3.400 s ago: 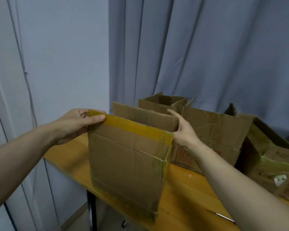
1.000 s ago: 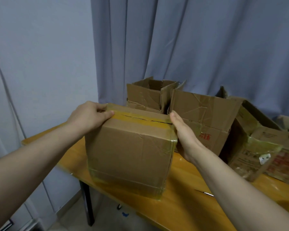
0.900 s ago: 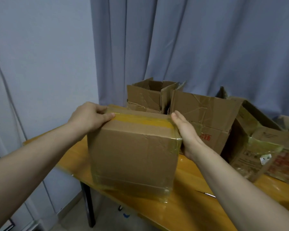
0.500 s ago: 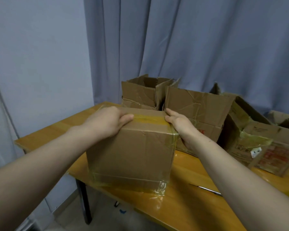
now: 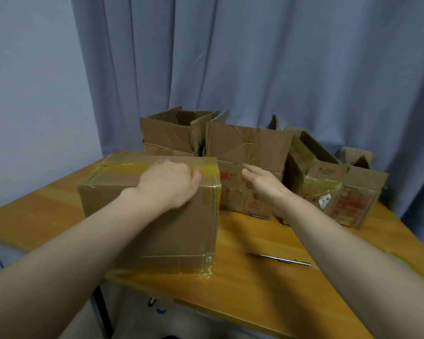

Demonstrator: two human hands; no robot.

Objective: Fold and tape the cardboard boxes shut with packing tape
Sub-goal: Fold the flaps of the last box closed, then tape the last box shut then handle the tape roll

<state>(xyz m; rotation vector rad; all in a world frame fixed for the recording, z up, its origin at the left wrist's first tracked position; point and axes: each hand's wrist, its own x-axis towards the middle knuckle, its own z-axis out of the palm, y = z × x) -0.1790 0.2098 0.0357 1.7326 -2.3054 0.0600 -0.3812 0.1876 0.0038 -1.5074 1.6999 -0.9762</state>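
A closed cardboard box (image 5: 157, 231) stands near the table's front left edge, with yellowish packing tape along its top seam and around its corners. My left hand (image 5: 168, 184) rests on the box's top near the right corner, over the tape, with the fingers pointing away from me. My right hand (image 5: 262, 188) is off the box, a little to its right, with relaxed fingers and nothing in it. It hovers in front of a box with red print (image 5: 250, 148). No tape roll is in view.
The wooden table (image 5: 267, 297) holds an open box (image 5: 171, 135) at the back and a tipped, tape-covered box (image 5: 340, 189) at the right. A thin metal blade (image 5: 279, 260) lies right of the taped box. A grey curtain (image 5: 279, 57) hangs behind.
The box was tipped upright and set down. My left hand slid right along the taped top. My right hand let go of the box's right side and moved away to the right.
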